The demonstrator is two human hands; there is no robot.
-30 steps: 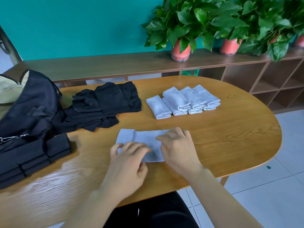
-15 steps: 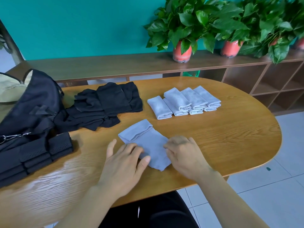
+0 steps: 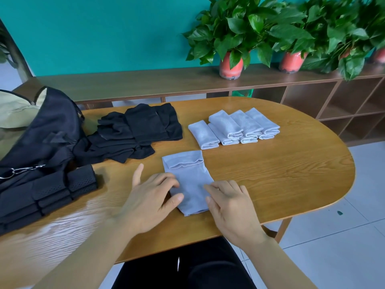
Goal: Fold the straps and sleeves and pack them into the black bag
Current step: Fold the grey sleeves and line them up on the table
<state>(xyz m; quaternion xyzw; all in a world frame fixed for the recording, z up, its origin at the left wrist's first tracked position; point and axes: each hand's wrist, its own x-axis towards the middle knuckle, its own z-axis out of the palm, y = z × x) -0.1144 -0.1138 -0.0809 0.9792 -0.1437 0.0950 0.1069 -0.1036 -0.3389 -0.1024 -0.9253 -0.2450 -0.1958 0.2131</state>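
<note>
Hands first: left hand [image 3: 154, 197] lies on the left edge of a pale grey sleeve [image 3: 188, 178] with relaxed, mostly straight fingers and its thumb tip on the fabric, not gripping anything. Same deal with the right hand [image 3: 231, 207]: fingers straight-ish, fingertips touching the sleeve's right edge. That sleeve sits lower middle of the frame on the wooden table [image 3: 270, 174], with its far end turned back into a band.

Further up, right of centre, is a row of folded grey sleeves [image 3: 235, 126], some stacked two high. Left of those is a loose heap of black sleeves [image 3: 141, 130]. At the left edge of the frame slumps the black bag [image 3: 48, 130], with a metal clip [image 3: 23, 170] showing on it. Below it, lower left, folded black straps [image 3: 52, 190] lie stacked, touching the bag. Potted plants [image 3: 231, 38] line the shelf [image 3: 145, 84] across the top.
</note>
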